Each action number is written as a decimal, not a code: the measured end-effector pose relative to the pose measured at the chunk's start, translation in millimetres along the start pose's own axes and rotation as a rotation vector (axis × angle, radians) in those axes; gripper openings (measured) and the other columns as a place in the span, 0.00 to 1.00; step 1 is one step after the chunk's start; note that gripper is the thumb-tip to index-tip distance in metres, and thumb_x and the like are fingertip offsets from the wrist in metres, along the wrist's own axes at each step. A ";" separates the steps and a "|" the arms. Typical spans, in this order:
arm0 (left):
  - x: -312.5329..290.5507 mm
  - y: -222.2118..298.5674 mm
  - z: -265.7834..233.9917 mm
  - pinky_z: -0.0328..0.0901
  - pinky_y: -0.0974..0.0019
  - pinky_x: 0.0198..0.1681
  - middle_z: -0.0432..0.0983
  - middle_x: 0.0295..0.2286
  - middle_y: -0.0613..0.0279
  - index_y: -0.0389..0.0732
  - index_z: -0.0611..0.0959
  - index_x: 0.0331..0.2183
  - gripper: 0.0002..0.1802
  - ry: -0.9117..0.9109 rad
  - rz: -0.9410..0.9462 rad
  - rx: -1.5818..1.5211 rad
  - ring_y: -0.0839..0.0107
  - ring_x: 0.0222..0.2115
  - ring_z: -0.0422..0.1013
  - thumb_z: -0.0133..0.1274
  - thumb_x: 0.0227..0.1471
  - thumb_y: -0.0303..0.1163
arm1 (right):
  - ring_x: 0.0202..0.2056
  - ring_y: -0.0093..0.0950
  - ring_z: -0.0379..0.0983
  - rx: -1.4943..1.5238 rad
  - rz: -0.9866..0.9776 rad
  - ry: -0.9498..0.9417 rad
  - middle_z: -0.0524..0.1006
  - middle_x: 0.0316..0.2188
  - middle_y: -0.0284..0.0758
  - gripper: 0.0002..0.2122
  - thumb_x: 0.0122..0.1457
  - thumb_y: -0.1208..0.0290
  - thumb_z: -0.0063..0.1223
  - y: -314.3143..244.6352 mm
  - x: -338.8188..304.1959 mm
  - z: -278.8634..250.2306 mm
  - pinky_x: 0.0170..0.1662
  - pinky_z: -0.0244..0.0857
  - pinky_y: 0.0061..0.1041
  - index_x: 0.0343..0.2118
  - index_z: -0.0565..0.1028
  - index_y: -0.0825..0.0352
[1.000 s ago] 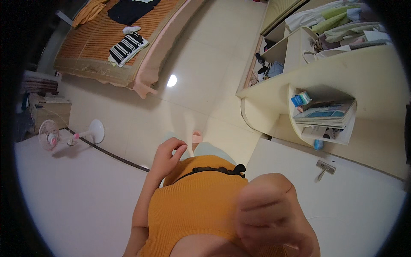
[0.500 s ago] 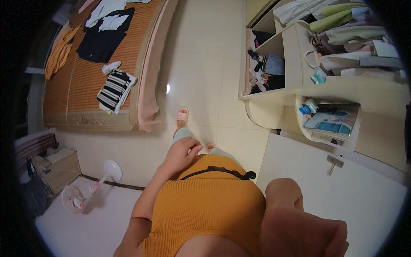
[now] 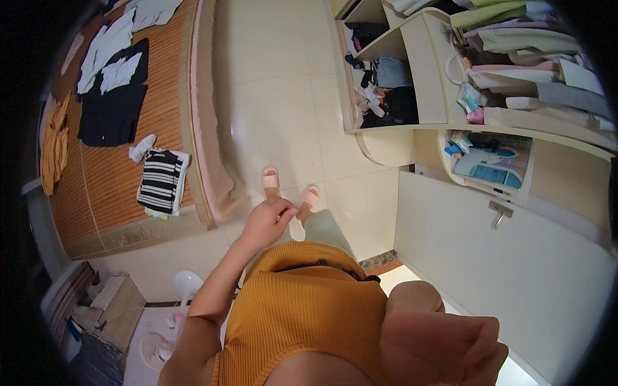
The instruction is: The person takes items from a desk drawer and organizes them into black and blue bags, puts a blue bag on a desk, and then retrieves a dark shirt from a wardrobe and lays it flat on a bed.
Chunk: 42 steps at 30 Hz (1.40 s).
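Observation:
My left hand (image 3: 267,225) hangs in front of my waist, above my light green trousers. Its fingers are loosely curled with the thumb apart, and nothing shows in it. Close to the camera at the lower right is my right hand (image 3: 441,347), raised and in shadow. Some of its fingers bend at the right side, but their tips and any hold are hidden. An orange ribbed top (image 3: 302,309) covers my body, with a black strap (image 3: 328,265) across the waist. Pink slippers (image 3: 270,177) are on my feet on the tiled floor.
At left, a bed with a brown woven mat (image 3: 164,83) bears black shorts (image 3: 112,119), a folded striped garment (image 3: 161,181) and an orange garment (image 3: 55,151). A wardrobe (image 3: 428,71) with hung clothes stands at right, beside a white door (image 3: 489,257). A white fan (image 3: 154,350) is lower left.
The view has turned, and the bed and wardrobe have shifted left in it. Both slippers now show. A bright gap has appeared beside the door. My hands keep much the same pose.

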<state>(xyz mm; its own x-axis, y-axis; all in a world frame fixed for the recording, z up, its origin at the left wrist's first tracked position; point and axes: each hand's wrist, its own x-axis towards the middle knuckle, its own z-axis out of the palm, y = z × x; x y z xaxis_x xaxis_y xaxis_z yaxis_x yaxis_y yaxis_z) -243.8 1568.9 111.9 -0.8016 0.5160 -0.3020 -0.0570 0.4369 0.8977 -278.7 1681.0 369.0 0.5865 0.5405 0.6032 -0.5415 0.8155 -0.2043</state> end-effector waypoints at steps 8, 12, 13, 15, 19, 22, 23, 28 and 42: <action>22.7 8.8 -25.0 0.65 0.63 0.30 0.74 0.29 0.53 0.34 0.78 0.30 0.11 -0.099 0.021 0.031 0.58 0.27 0.70 0.50 0.51 0.32 | 0.26 0.22 0.61 0.314 0.611 -0.992 0.70 0.24 0.25 0.05 0.56 0.69 0.44 11.5 16.3 -40.9 0.30 0.54 0.23 0.26 0.71 0.60; 34.6 4.2 -29.6 0.65 0.63 0.29 0.74 0.29 0.53 0.34 0.78 0.31 0.10 -0.101 0.051 0.044 0.58 0.28 0.71 0.49 0.51 0.32 | 0.17 0.22 0.59 0.247 0.699 -1.172 0.67 0.16 0.28 0.07 0.53 0.72 0.47 14.8 -13.9 -14.3 0.21 0.55 0.21 0.19 0.68 0.64; 36.8 5.6 -32.7 0.65 0.63 0.29 0.74 0.29 0.53 0.34 0.78 0.31 0.10 -0.110 0.042 0.059 0.58 0.28 0.71 0.49 0.51 0.32 | 0.15 0.22 0.59 0.219 0.724 -1.193 0.66 0.14 0.29 0.08 0.52 0.73 0.47 16.9 -15.8 -10.2 0.18 0.55 0.21 0.17 0.67 0.64; 42.2 8.0 -34.7 0.65 0.63 0.28 0.74 0.30 0.52 0.34 0.78 0.31 0.10 -0.127 0.035 0.079 0.58 0.28 0.70 0.49 0.51 0.32 | 0.10 0.22 0.58 0.139 0.762 -1.227 0.64 0.10 0.31 0.10 0.50 0.74 0.48 15.1 -17.0 -2.4 0.14 0.56 0.20 0.14 0.66 0.66; 54.2 3.1 -33.9 0.65 0.62 0.30 0.74 0.29 0.51 0.34 0.78 0.30 0.11 -0.141 0.020 0.113 0.56 0.27 0.70 0.49 0.51 0.32 | 0.11 0.26 0.63 -0.271 0.952 -1.013 0.67 0.12 0.33 0.13 0.50 0.76 0.49 14.0 -8.7 -20.6 0.16 0.63 0.24 0.13 0.61 0.65; 69.8 4.0 -29.3 0.65 0.62 0.31 0.74 0.29 0.51 0.34 0.78 0.30 0.11 -0.183 0.047 0.138 0.56 0.27 0.70 0.50 0.51 0.33 | 0.19 0.27 0.65 0.192 1.047 -0.887 0.69 0.17 0.33 0.09 0.51 0.74 0.50 44.3 -1.9 -21.4 0.24 0.62 0.30 0.18 0.64 0.63; 76.8 5.3 -27.0 0.64 0.61 0.32 0.74 0.29 0.51 0.34 0.78 0.30 0.11 -0.214 0.058 0.143 0.56 0.27 0.70 0.50 0.51 0.33 | 0.15 0.28 0.66 0.215 1.072 -0.726 0.69 0.14 0.33 0.11 0.51 0.76 0.51 43.6 -4.6 -18.3 0.19 0.64 0.27 0.16 0.63 0.64; 125.6 -16.2 -20.0 0.65 0.57 0.35 0.75 0.27 0.49 0.36 0.79 0.28 0.13 -0.325 -0.048 0.263 0.52 0.30 0.71 0.50 0.49 0.37 | 0.25 0.35 0.72 0.244 0.867 -1.713 0.73 0.26 0.40 0.12 0.43 0.79 0.51 140.2 -7.7 -52.4 0.24 0.67 0.27 0.34 0.74 0.74; 215.2 -66.9 -33.4 0.62 0.58 0.40 0.72 0.30 0.50 0.38 0.76 0.29 0.13 -0.435 -0.125 0.768 0.54 0.35 0.67 0.51 0.44 0.39 | 0.39 0.44 0.65 -0.414 1.099 -3.038 0.69 0.34 0.45 0.10 0.51 0.67 0.50 300.3 -135.2 -306.6 0.41 0.64 0.38 0.33 0.70 0.68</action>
<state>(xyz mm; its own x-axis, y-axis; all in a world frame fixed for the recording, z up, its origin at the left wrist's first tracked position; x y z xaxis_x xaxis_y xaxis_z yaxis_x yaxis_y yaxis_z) -432.4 1626.1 -2.5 -0.5103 0.5970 -0.6191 0.4107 0.8016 0.4344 -335.9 1916.1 -10.3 -0.5545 -0.3186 -0.7687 0.1291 0.8797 -0.4577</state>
